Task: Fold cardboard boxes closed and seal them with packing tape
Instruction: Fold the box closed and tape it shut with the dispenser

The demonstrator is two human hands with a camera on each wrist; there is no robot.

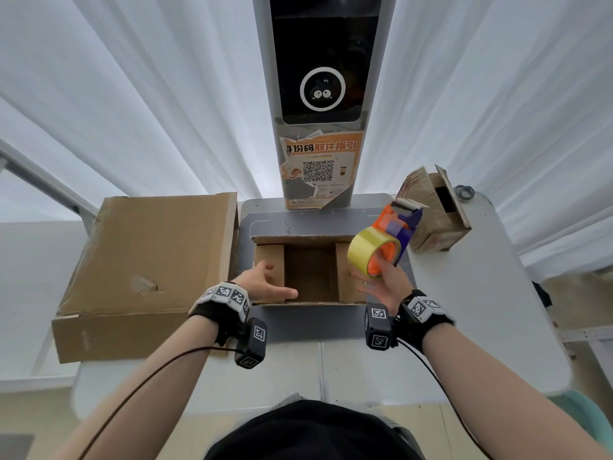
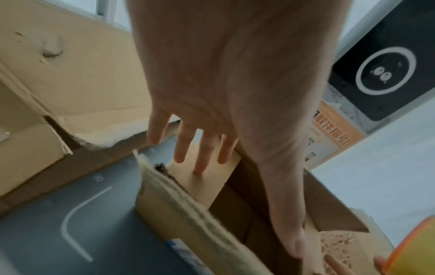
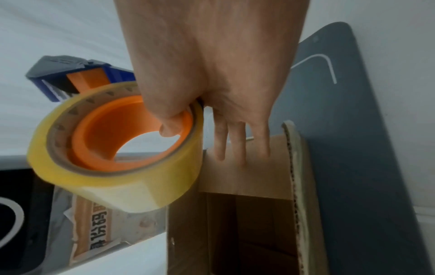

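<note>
A small open cardboard box (image 1: pixel 311 271) stands on the grey mat (image 1: pixel 265 220) in front of me. My left hand (image 1: pixel 280 281) lies with straight fingers (image 2: pixel 200 163) on the box's left inner flap (image 2: pixel 207 186), thumb stretched along the near side. My right hand (image 1: pixel 371 273) grips an orange and blue tape dispenser (image 1: pixel 396 227) by hooking into the orange core of its yellow tape roll (image 3: pixel 117 182). The roll hangs above the box's right side. Three right fingers (image 3: pixel 237 148) reach down straight and touch the right inner flap (image 3: pixel 247 178). The near and far long flaps stand up.
A large flat cardboard box (image 1: pixel 146 260) lies to the left, close against the mat. A smaller taped box (image 1: pixel 434 217) stands at the back right, a tape ring (image 1: pixel 463 193) behind it. A tall kiosk (image 1: pixel 321 94) rises directly behind the mat. White table (image 1: pixel 481 310) extends right.
</note>
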